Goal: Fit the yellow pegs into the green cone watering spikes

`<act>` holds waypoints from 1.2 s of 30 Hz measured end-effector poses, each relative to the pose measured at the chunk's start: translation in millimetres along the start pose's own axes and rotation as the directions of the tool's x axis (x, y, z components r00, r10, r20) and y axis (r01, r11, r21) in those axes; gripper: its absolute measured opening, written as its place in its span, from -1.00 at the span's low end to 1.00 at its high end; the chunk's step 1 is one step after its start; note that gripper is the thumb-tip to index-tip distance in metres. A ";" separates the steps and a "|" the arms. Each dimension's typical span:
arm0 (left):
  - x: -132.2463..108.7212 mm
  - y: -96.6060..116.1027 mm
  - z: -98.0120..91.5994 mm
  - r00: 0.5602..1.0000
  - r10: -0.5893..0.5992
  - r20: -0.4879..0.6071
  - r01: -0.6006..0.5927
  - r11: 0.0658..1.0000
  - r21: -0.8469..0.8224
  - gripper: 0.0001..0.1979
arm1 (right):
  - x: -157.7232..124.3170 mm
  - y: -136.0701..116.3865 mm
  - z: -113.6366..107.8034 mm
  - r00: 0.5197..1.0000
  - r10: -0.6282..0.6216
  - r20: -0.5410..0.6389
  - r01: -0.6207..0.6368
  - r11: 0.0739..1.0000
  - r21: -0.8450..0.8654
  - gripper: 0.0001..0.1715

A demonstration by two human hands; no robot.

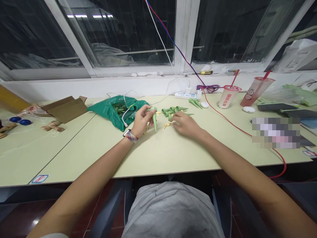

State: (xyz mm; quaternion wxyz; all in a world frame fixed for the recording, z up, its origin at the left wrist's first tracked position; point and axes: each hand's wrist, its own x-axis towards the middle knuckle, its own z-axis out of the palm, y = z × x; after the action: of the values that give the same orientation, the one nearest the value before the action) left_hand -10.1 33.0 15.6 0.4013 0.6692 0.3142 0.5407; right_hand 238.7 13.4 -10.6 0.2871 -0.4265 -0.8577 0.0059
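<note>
My left hand (pixel 142 120) is shut on a slim green cone (pixel 155 120), which points down toward the table. My right hand (pixel 185 125) lies palm down on the pale green table (pixel 158 155), its fingertips at a heap of green cone pieces (pixel 172 111). Whether those fingers grip a piece is hidden. Small yellow pieces (pixel 167 125) lie between my hands. To the left, a green plastic bag (pixel 116 112) holds more green pieces.
A brown cardboard flap (pixel 64 109) and blue round objects (pixel 21 121) are at the left. A power strip (pixel 185 96) stands behind my hands, with a red cable (pixel 235 122) running right. Two drink cups with straws (pixel 229 96) stand at the back right.
</note>
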 end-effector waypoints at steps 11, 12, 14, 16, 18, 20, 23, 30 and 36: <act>-4.4 2.1 7.5 0.994 -0.052 0.100 0.052 0.999 0.001 -0.55 | 2.9 -4.2 2.2 0.988 0.130 0.080 -0.126 0.991 -0.047 -0.71; -4.7 2.1 7.8 0.993 -0.053 0.104 0.052 0.999 0.007 -0.55 | 2.9 -3.5 2.1 0.989 0.128 0.078 -0.125 0.991 -0.046 -0.68; -5.1 1.5 8.1 0.992 -0.057 0.116 0.055 0.998 0.015 -0.56 | 3.1 -2.0 3.2 0.989 0.110 0.095 -0.105 0.993 -0.057 -0.64; -5.4 0.8 8.4 0.990 -0.061 0.127 0.059 0.998 0.017 -0.57 | 3.4 0.0 4.4 0.987 0.105 0.121 -0.097 0.993 -0.071 -0.69; -5.4 0.1 8.7 0.989 -0.067 0.131 0.065 0.998 0.015 -0.57 | 3.6 1.9 4.3 0.983 0.125 0.136 -0.116 0.990 -0.076 -0.73; -5.4 -0.2 8.9 0.989 -0.071 0.130 0.070 0.997 0.014 -0.56 | 3.6 3.0 2.6 0.979 0.152 0.137 -0.143 0.987 -0.076 -0.76; -5.3 0.0 8.9 0.989 -0.074 0.130 0.073 0.997 0.014 -0.56 | 3.3 2.6 -0.9 0.975 0.173 0.136 -0.164 0.983 -0.079 -0.79; -5.3 0.7 9.7 0.988 -0.083 0.127 0.084 0.996 -0.008 -0.55 | 3.0 4.0 -1.0 0.974 0.171 0.150 -0.163 0.985 -0.064 -0.79; -5.9 1.1 10.2 0.989 -0.086 0.120 0.088 0.996 -0.006 -0.54 | 6.7 6.5 3.8 0.990 0.133 -0.055 -0.119 0.971 0.206 -0.72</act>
State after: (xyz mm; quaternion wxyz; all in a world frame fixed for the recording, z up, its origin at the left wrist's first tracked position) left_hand -1.5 25.4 12.9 0.4464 0.6838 0.3155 0.4833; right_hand 238.5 23.4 -12.2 0.3572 -0.4487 -0.8135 0.0964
